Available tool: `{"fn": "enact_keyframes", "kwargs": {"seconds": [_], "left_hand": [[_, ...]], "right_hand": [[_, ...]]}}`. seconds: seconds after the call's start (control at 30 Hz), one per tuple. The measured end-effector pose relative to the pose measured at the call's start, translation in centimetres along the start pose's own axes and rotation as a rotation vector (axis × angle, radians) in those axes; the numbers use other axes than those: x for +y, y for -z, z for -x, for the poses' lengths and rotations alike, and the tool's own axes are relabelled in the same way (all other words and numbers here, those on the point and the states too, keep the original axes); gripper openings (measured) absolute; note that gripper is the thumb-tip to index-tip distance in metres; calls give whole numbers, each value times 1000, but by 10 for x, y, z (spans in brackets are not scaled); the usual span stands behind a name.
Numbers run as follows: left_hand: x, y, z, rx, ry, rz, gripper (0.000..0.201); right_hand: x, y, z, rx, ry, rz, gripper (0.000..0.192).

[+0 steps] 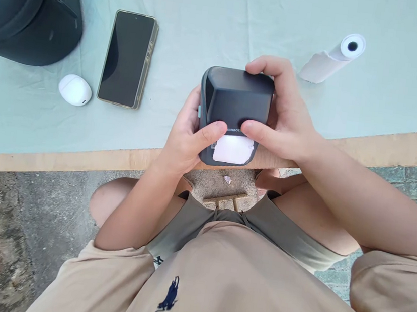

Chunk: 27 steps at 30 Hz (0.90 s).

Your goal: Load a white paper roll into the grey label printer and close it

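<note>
Both my hands grip a dark label printer (240, 104) with "NIIMBOT" lettering, held above the table's near edge. My left hand (192, 134) wraps its left side, the thumb lying on the front near the lettering. My right hand (286, 110) clasps the right side, with the thumb on the front and the index finger over the top far edge. A piece of white paper (233, 149) with a ragged edge shows at the printer's near end. Fingers beneath the printer are hidden. Beyond my right hand lies a white paper roll (349, 49), its loose end partly unrolled.
On the pale green cloth (195, 17) a smartphone (127, 59) lies screen up, beside a white rounded case (75, 90). A black zippered bag (25, 7) stands at the far left. The wooden table edge (392, 147) runs before my lap. A paper scrap (227, 179) lies below.
</note>
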<state>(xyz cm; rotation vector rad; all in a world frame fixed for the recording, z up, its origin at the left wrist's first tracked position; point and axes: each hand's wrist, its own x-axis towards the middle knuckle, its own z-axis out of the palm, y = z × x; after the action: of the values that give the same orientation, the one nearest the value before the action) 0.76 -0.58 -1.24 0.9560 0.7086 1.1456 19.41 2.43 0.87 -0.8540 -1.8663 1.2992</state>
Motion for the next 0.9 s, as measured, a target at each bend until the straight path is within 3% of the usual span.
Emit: {"fn": "enact_keyframes", "kwargs": {"seconds": [0.17,0.27,0.4,0.67,0.8,0.9], "left_hand": [[1,-7,-2,28,-17,63,42],[3,-9,-3,58,16,78,52],[0,-6,-5,85,-9,3,46],[-9,4,-9,7,-125,-16,49],[-3,0,-7,116,-37,2,41],[3,-5,-7,143,37,64,43]], "right_hand": [[3,1,3,-23,-15,-126,65],[4,1,3,-23,-10,-111,62],[4,2,3,-18,-25,-57,62],[5,3,3,-41,11,-22,74],[-1,6,1,-60,25,123,82],[-9,12,-3,17,84,418,76]]}}
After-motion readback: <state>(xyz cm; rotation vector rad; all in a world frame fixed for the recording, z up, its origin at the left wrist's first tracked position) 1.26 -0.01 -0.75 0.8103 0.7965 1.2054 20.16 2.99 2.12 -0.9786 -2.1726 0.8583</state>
